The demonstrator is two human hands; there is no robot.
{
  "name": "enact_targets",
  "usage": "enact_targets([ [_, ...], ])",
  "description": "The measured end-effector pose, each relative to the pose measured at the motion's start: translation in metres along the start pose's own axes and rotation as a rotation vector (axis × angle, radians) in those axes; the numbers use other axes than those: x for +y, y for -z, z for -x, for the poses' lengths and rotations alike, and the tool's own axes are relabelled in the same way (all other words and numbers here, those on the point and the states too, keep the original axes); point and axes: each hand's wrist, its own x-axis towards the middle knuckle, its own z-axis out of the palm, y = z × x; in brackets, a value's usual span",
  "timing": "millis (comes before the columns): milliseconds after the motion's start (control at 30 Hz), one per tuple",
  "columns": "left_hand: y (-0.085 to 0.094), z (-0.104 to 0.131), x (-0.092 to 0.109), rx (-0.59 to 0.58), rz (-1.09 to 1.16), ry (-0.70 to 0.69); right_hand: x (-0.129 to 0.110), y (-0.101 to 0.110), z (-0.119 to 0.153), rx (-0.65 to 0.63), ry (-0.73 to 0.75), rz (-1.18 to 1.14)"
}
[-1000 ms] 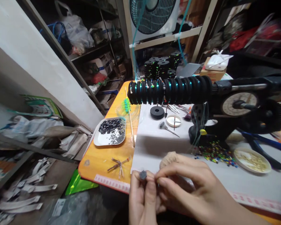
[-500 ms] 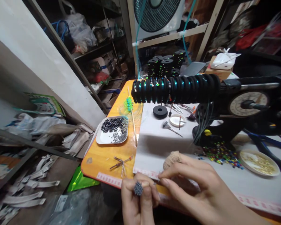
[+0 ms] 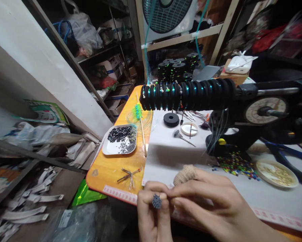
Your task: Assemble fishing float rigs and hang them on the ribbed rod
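At the table's front edge, my left hand (image 3: 154,215) is closed around a bundle of thin grey pieces (image 3: 156,201), whose round end faces up between thumb and fingers. My right hand (image 3: 206,198) meets it from the right, thumb and index finger pinched close to the left fingertips. Whatever lies in that pinch is too small to make out. A beige wrap (image 3: 185,174) covers one finger of my right hand.
A white tray (image 3: 115,148) of black tubes and grey bits stands left. A black machine (image 3: 241,111) with a ringed arm spans the right side. Coloured beads (image 3: 235,164), a dish of gold parts (image 3: 277,173) and a small wire bundle (image 3: 130,177) lie around.
My left hand has shifted right and slightly up with the grey bundle. The gap between it and my right fingertips has closed. The grey piece between them no longer shows.
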Motion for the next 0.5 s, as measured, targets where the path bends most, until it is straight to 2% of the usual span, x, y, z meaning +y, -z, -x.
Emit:
enact_targets([
  [100, -0.001, -0.006, 0.003, 0.002, 0.164, -0.044, -0.006, -0.001, 0.000, 0.012, 0.008, 0.039],
  [200, 0.011, -0.018, 0.010, -0.008, 0.361, -0.050, -0.008, 0.001, 0.000, 0.027, 0.030, 0.082],
  [333, 0.029, -0.033, 0.016, -0.063, 0.326, -0.111, -0.004, 0.005, -0.002, 0.091, 0.030, 0.152],
  [400, 0.029, -0.033, 0.016, -0.110, 0.277, -0.028, -0.002, 0.005, -0.003, 0.092, 0.023, 0.126],
  [500, 0.016, -0.026, 0.011, -0.132, 0.191, 0.200, -0.003, 0.004, -0.002, 0.079, -0.006, 0.067],
])
